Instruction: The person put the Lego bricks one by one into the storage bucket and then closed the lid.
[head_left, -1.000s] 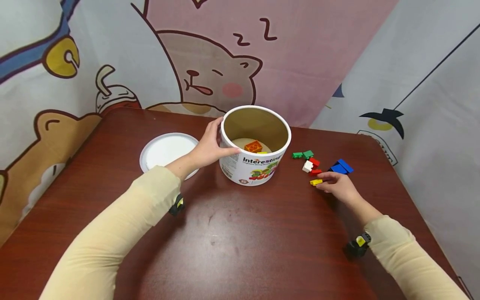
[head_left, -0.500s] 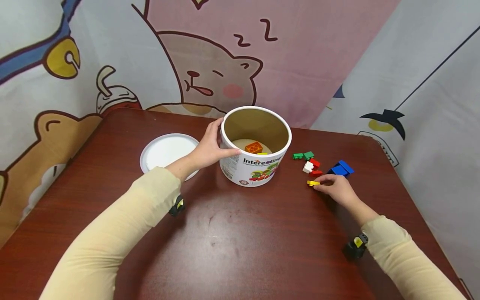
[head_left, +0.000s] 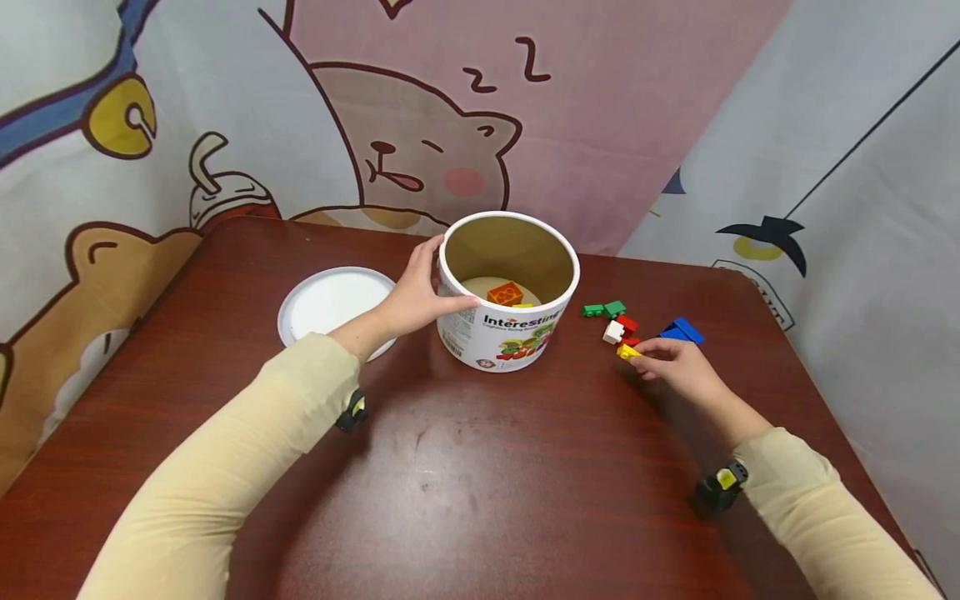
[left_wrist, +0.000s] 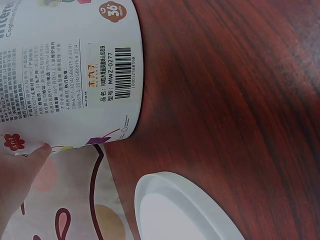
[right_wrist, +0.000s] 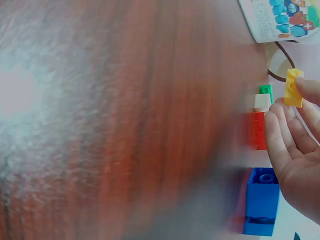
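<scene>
A white round tub (head_left: 498, 333) with printed fruit stands without its lid toward the back of the table. My left hand (head_left: 412, 296) grips its left rim, the thumb along the front and the fingers at the far side. Inside lie an orange toy brick (head_left: 506, 293) and a bit of yellow. My right hand (head_left: 678, 367) pinches a small yellow toy brick (right_wrist: 293, 88) between thumb and fingers, over the table. Close by are a white brick (head_left: 612, 332), red bricks (head_left: 628, 322), green bricks (head_left: 615, 309) and blue bricks (head_left: 681, 330), partly behind the hand.
A white lid (head_left: 337, 302) lies on the brown table (head_left: 480, 483) to the left of the tub, behind my left forearm. A cartoon-printed cloth (head_left: 600, 125) hangs right behind the table's back edge.
The yellow brick was low beside the red bricks; my right hand has turned it and raised it slightly. My left hand and the tub stay in place.
</scene>
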